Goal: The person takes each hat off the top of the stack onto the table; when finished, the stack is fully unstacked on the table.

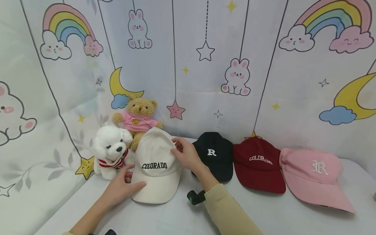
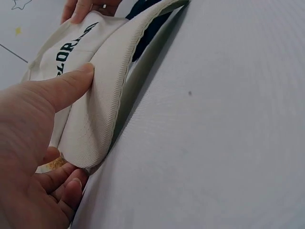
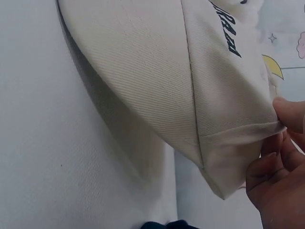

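Between the two hands is a cream baseball cap [image 1: 157,187], its brim toward me and dark COLORADO lettering across the front. My left hand [image 1: 118,186] holds the brim's left side, thumb on top and fingers at the edge below, as the left wrist view shows. At the crown's right side, my right hand [image 1: 188,155] pinches the fabric between thumb and fingers [image 3: 264,174]. Close behind the cap sit a white plush dog [image 1: 110,143] in a striped top and a teddy bear [image 1: 138,120] in a pink shirt.
To the right, a black cap [image 1: 215,163], a dark red cap [image 1: 259,176] and a pink cap [image 1: 312,182] stand in a row on the white table [image 1: 164,222]. A cloth backdrop [image 1: 199,85] printed with rabbits, stars and rainbows hangs behind them.
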`<state>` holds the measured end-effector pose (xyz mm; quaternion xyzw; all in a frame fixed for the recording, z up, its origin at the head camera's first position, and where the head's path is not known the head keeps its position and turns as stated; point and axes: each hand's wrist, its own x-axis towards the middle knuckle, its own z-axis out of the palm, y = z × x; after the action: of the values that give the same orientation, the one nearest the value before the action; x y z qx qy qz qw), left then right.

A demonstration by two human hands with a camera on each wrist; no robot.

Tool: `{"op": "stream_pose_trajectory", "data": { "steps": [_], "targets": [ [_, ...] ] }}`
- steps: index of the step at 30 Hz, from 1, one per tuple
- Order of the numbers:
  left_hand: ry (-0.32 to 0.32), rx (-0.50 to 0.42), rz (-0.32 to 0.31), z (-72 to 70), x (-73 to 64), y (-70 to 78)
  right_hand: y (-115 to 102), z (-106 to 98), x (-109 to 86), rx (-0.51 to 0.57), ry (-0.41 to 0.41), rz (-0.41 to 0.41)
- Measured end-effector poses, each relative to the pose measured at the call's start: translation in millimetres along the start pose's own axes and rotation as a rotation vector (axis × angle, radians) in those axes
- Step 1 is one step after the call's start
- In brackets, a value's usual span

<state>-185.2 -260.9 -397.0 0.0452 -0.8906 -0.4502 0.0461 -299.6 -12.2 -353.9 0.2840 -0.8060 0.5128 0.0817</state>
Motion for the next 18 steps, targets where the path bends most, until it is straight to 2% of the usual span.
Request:
{"op": "stream_pose_trajectory", "data": {
  "steps": [10, 18],
  "targets": [
    [0.025, -0.026, 0.016, -3.7, -2.3, 0.9, -2.3, -1.1, 4.7, -0.029, 0.019, 0.035],
    [0.022, -0.032, 0.040, 2.1, 2.8, 7.4, 10.6, -10.9, 11.9, -0.029, 0.002, 0.095]
  ]
}}
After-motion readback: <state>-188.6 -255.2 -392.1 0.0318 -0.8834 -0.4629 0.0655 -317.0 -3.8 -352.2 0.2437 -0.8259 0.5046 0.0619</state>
